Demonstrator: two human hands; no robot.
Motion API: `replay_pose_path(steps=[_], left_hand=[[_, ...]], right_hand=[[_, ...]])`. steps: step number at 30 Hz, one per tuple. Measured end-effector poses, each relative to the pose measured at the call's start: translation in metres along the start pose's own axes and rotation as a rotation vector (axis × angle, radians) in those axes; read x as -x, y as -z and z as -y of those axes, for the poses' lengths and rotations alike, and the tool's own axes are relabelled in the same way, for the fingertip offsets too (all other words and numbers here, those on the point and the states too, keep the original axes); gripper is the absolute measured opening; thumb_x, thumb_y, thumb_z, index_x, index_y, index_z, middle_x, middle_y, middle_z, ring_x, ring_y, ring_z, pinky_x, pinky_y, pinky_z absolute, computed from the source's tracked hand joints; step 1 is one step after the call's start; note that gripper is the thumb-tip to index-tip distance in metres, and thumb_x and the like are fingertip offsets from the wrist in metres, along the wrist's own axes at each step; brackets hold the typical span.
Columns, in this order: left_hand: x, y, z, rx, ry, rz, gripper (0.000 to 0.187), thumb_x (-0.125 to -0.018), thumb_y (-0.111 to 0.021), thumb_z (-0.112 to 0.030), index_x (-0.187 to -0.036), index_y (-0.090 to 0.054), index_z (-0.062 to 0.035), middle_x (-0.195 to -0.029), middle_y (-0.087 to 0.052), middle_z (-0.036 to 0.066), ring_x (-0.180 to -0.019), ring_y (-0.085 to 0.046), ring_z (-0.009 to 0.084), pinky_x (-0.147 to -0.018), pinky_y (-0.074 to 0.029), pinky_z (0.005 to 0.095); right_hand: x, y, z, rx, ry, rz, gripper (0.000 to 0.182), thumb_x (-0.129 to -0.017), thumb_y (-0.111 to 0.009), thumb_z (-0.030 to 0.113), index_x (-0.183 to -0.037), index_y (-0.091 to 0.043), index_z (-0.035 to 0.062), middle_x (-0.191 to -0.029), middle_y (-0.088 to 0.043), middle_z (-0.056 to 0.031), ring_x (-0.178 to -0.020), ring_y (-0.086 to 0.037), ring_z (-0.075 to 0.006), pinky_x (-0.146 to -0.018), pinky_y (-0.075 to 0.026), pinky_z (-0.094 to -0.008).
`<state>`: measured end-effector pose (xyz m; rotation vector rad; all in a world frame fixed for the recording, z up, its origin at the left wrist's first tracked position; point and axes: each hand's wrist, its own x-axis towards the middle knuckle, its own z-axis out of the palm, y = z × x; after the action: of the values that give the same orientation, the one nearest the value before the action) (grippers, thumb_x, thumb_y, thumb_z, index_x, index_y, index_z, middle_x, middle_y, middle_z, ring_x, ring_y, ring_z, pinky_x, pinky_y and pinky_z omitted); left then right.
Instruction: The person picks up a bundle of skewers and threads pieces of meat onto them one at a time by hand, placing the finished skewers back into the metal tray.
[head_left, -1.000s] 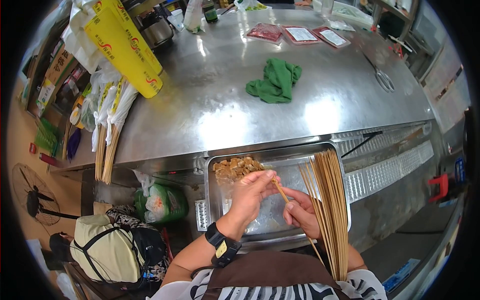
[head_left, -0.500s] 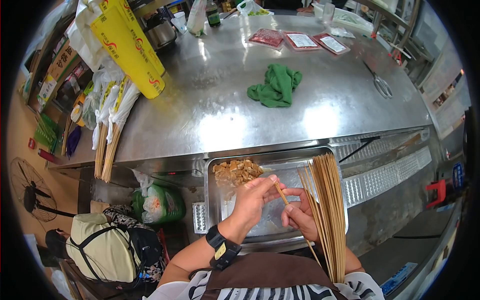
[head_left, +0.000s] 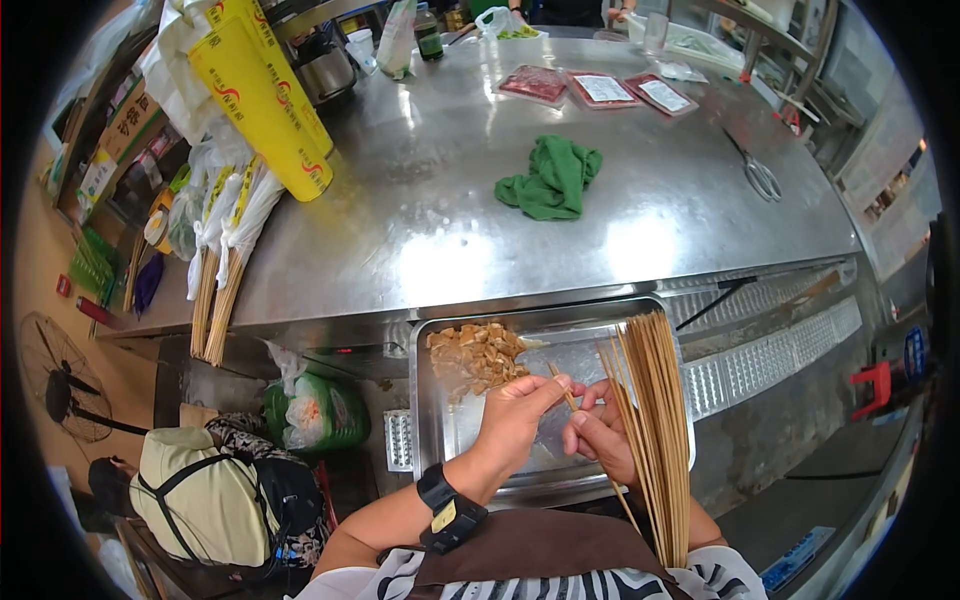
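My left hand (head_left: pixel 515 425) is closed in a pinch round the upper part of a thin wooden skewer (head_left: pixel 556 374), whose tip pokes out above the fingertips. My right hand (head_left: pixel 603 440) grips the same skewer lower down, fingers curled. Whether a small piece is between the left fingers cannot be made out. A thick bundle of skewers (head_left: pixel 655 430) stands beside my right hand, covering part of that wrist and forearm. Both hands are over a metal tray (head_left: pixel 421 400). Brown chunks of food (head_left: pixel 480 355) lie piled in its far left part.
Beyond the tray is a steel table (head_left: pixel 400 190) with a green cloth (head_left: pixel 553 178), scissors (head_left: pixel 760 175), packs of red meat (head_left: pixel 603 88) and yellow rolls (head_left: pixel 265 110). Wrapped skewers (head_left: pixel 222 275) overhang its left edge. A bent-over person (head_left: pixel 200 495) is at lower left.
My left hand has slid a little down and right along the skewer, so its tip now shows above the fingers. My right hand and the bundle stay almost in place.
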<state>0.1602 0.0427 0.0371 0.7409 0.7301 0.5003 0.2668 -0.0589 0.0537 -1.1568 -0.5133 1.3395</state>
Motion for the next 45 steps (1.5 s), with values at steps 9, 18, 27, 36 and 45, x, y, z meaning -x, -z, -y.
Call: replay_pose_path(steps=[9, 18, 27, 36, 45], left_hand=[[-0.006, 0.006, 0.001, -0.080, 0.031, 0.007, 0.012, -0.085, -0.060, -0.011, -0.082, -0.064, -0.0002, -0.082, -0.064, 0.006, -0.077, -0.057, 0.0105, -0.070, -0.044, 0.0231], [-0.034, 0.020, 0.009, -0.347, -0.081, 0.074, 0.018, -0.085, -0.059, -0.011, -0.098, -0.060, 0.0010, -0.093, -0.063, 0.007, -0.091, -0.054, 0.0111, -0.079, -0.042, 0.0239], [-0.010, -0.014, -0.038, -0.162, -0.180, 0.280, 0.030, -0.087, -0.055, -0.005, -0.115, -0.049, 0.0011, -0.092, -0.064, 0.011, -0.084, -0.061, 0.0150, -0.075, -0.049, 0.0263], [-0.006, -0.005, -0.032, -0.173, -0.226, 0.230, 0.028, -0.084, -0.059, -0.003, -0.111, -0.056, 0.0014, -0.087, -0.065, 0.010, -0.081, -0.061, 0.0130, -0.072, -0.050, 0.0253], [-0.016, 0.010, -0.031, -0.299, -0.195, 0.174, 0.028, -0.085, -0.058, -0.006, -0.112, -0.057, 0.0023, -0.092, -0.064, 0.009, -0.081, -0.060, 0.0120, -0.072, -0.049, 0.0244]], right_hand=[[-0.006, 0.001, 0.007, 0.084, 0.018, -0.014, 0.011, -0.087, -0.049, 0.005, -0.097, -0.045, 0.0028, -0.071, -0.056, -0.0104, -0.062, -0.051, -0.0128, -0.056, -0.040, -0.0215], [-0.001, 0.008, 0.020, 0.847, 0.341, 0.318, 0.019, -0.082, -0.055, 0.010, -0.098, -0.061, 0.0015, -0.074, -0.058, -0.0095, -0.072, -0.056, -0.0213, -0.070, -0.044, -0.0344], [-0.003, 0.001, 0.013, 0.827, 0.262, 0.209, 0.019, -0.088, -0.049, 0.010, -0.101, -0.060, 0.0020, -0.074, -0.058, -0.0084, -0.069, -0.058, -0.0171, -0.062, -0.046, -0.0298], [-0.001, 0.011, 0.017, 0.531, 0.154, 0.053, 0.019, -0.094, -0.038, 0.013, -0.103, -0.051, 0.0023, -0.081, -0.061, -0.0068, -0.079, -0.056, -0.0156, -0.075, -0.044, -0.0299], [0.001, 0.017, 0.010, 0.299, 0.004, 0.033, 0.017, -0.092, -0.046, 0.014, -0.103, -0.050, 0.0023, -0.066, -0.053, -0.0007, -0.059, -0.051, -0.0067, -0.054, -0.039, -0.0206]])
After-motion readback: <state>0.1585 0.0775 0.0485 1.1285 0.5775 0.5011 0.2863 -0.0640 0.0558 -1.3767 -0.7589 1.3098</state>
